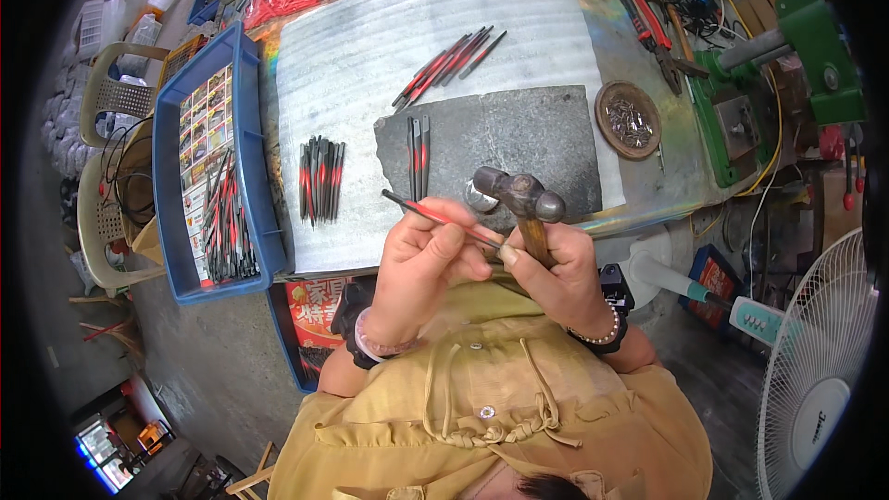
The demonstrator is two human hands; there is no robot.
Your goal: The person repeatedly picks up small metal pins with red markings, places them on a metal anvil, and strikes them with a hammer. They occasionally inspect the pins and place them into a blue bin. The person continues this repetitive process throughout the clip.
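My left hand (pixel 417 259) grips a slim black-and-red stick-like piece (pixel 433 215) between thumb and fingers, tilted over the table's near edge. The fingertips of my right hand (pixel 563 278) pinch its right end, and the same hand holds a ball-peen hammer (pixel 520 193) by its wooden handle, head up. Beneath the hammer a small round shiny thing (pixel 480 196) is partly hidden. A few similar pieces (pixel 419 153) lie upright in the view on a grey stone slab (pixel 519 134). What sits at the pinched tip is too small to tell.
More black-and-red pieces lie in a bundle (pixel 321 176) at left and a pile (pixel 449 65) at the back. A blue tray (pixel 167 194) holds others. Right of the slab stand a round dish (pixel 602 130) of small metal bits, pliers (pixel 662 60), a green press (pixel 820 56) and a fan (pixel 820 361).
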